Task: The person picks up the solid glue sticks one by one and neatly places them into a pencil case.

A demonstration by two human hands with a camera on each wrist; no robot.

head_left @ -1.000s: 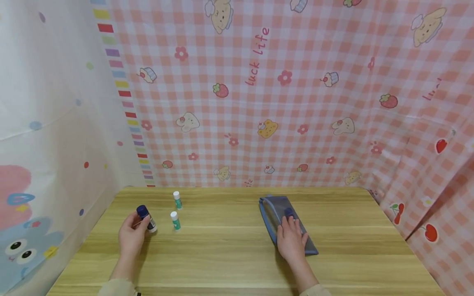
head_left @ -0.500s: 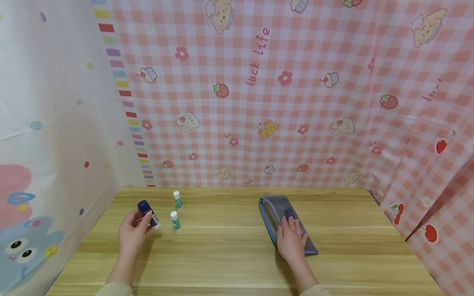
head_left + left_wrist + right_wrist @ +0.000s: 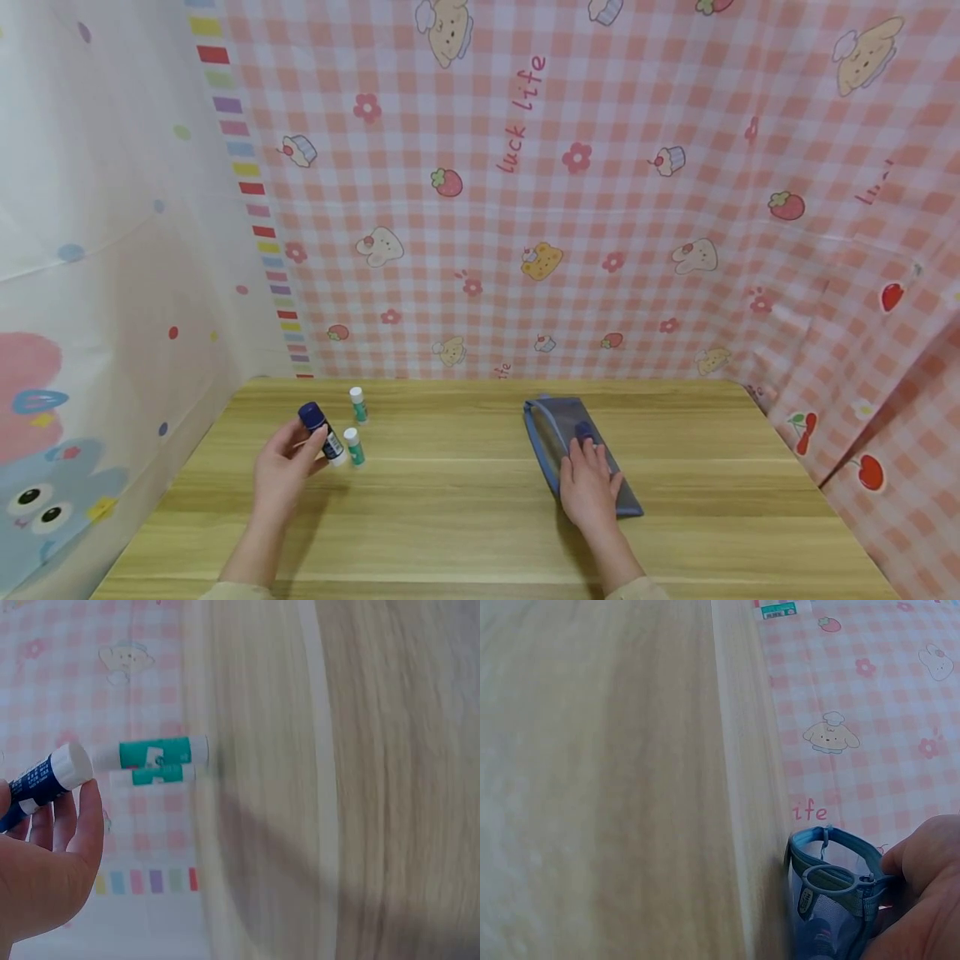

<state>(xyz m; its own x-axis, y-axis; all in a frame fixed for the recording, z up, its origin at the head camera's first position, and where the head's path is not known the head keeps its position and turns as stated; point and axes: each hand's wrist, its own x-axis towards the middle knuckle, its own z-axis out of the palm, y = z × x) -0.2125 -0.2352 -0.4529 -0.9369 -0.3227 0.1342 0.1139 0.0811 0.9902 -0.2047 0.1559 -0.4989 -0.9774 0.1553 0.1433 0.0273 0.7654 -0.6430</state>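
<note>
Over the table [image 3: 450, 525], left grip [image 3: 282, 475] pinches tilted tube [image 3: 328, 442], right grip [image 3: 588, 490] outstretched on pouch [image 3: 568, 417].

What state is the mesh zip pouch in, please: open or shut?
The mesh zip pouch is open: in the right wrist view, its blue rim gapes apart.

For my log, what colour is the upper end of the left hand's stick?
Its upper end is dark blue, clearest in the head view.

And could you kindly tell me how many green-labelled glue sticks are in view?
2: the farther green-labelled glue stick and the nearer green-labelled glue stick, both upright on the table, right of the left hand. The mesh pouch might hide more.
</note>
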